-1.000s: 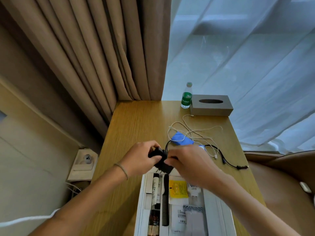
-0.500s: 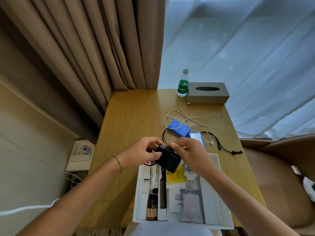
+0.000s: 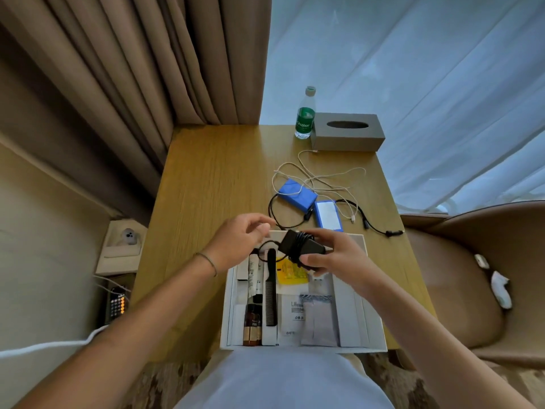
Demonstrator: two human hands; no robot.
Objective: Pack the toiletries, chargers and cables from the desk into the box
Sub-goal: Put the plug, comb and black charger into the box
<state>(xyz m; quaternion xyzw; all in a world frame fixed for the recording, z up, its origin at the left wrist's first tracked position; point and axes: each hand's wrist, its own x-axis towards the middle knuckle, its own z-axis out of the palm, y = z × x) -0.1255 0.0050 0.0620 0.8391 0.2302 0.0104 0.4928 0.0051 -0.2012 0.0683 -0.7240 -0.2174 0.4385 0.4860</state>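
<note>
My right hand (image 3: 336,255) grips a black charger (image 3: 298,246) with its cable wound round it, above the far end of the white box (image 3: 374,329). My left hand (image 3: 239,240) hovers just left of the charger with loosely curled fingers; a loop of black cable hangs below it. Inside the box lie a black comb (image 3: 270,287), a yellow sachet (image 3: 290,273), small bottles (image 3: 252,323) and white packets (image 3: 292,314). Beyond the box, a blue pack (image 3: 296,193), a blue-edged power bank (image 3: 328,215), a white cable (image 3: 324,178) and a black cable (image 3: 374,227) rest on the desk.
A green-labelled water bottle (image 3: 305,116) and a grey tissue box (image 3: 348,131) stand at the desk's far edge. Brown curtains hang at the left, a sheer one behind. A tan chair (image 3: 460,278) is at the right. The desk's left half (image 3: 206,184) is bare wood.
The charger has moved from in front of the box to over its far end, now in my right hand alone. My left hand has let go and drawn slightly left.
</note>
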